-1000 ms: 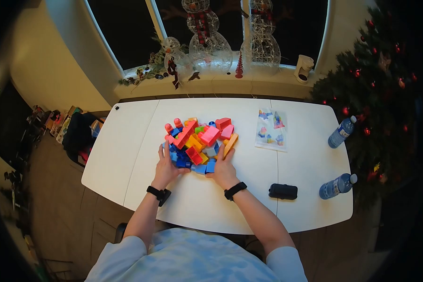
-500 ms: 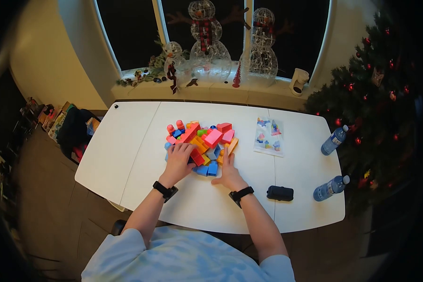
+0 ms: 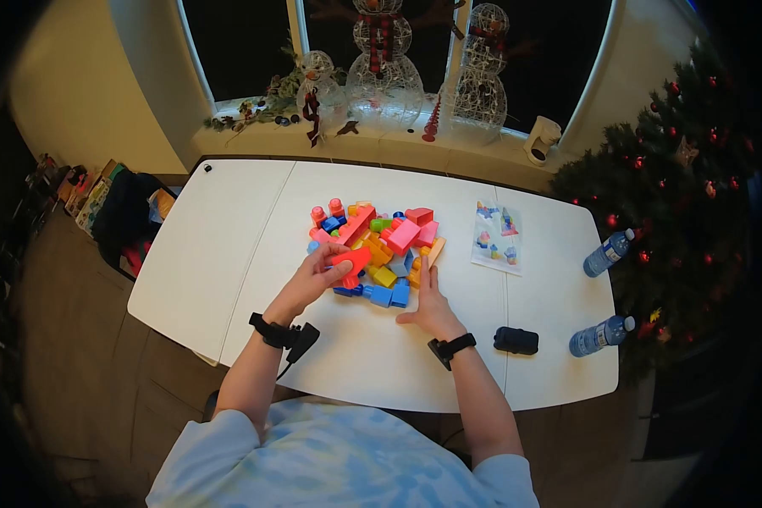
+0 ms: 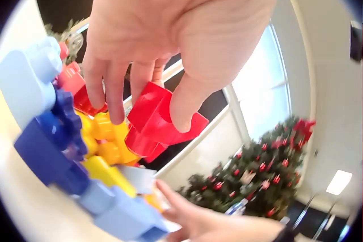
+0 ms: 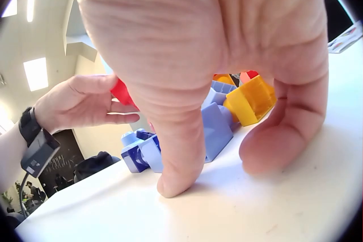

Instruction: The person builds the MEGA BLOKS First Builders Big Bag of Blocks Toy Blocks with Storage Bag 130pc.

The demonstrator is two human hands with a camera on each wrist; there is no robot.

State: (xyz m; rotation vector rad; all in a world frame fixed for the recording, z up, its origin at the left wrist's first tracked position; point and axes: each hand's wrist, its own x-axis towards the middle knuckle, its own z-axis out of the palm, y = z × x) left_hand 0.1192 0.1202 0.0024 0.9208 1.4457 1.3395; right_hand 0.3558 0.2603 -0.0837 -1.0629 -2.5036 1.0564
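Red block [image 4: 152, 118] now up in the pinch of left hand [image 3: 311, 277], right hand [image 3: 434, 311] loose-fingered

Nothing reads clearly here! There's pale writing [image 5: 58, 164] on a dark board [image 5: 68, 144], over in the right wrist view, but it's slanted and blurred, and no word comes through for certain. Across to the head view: the farther bottle [image 3: 597, 263] wears a label [image 3: 608, 252], the nearer bottle [image 3: 599, 337] too, both far too small to read! The sheet [image 3: 496, 236] shows coloured pictures [image 3: 509, 222], words indistinct. And on the black wrist device [image 5: 43, 152], a tiny white mark [image 5: 31, 169], also unreadable.
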